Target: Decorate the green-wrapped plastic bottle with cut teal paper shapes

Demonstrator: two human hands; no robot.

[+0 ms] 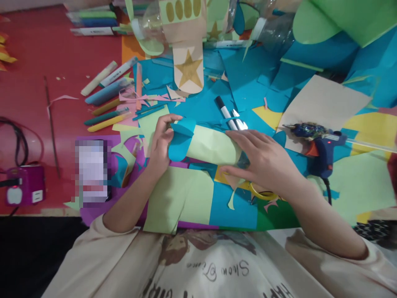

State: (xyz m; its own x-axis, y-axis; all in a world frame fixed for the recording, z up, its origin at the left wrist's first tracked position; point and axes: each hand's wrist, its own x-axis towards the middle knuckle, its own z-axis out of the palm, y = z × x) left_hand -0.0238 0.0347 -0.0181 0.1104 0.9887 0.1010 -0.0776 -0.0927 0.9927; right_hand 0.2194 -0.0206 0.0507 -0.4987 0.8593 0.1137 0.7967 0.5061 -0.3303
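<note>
Lying sideways between my hands is a paper-wrapped tube (214,145) in light green, with blue paper flaps (182,140) at its left end. My left hand (161,138) pinches the blue end, its fingers curled around the edge. Over the right end rests my right hand (260,155), thumb below and fingers above, closed round it. Something clear shows under that palm, but I cannot make out what it is. A black-capped marker (226,111) and scissors with a yellow handle (263,192) lie near my right hand. Light green sheets (180,198) spread below the tube.
A blue glue gun (325,155) with its red light on lies at right on paper. Several markers (110,93), a phone (93,171) and a purple power block (26,184) are at left. Paper-covered plastic bottles (186,25) stand at the back. Paper scraps litter the red table (27,82).
</note>
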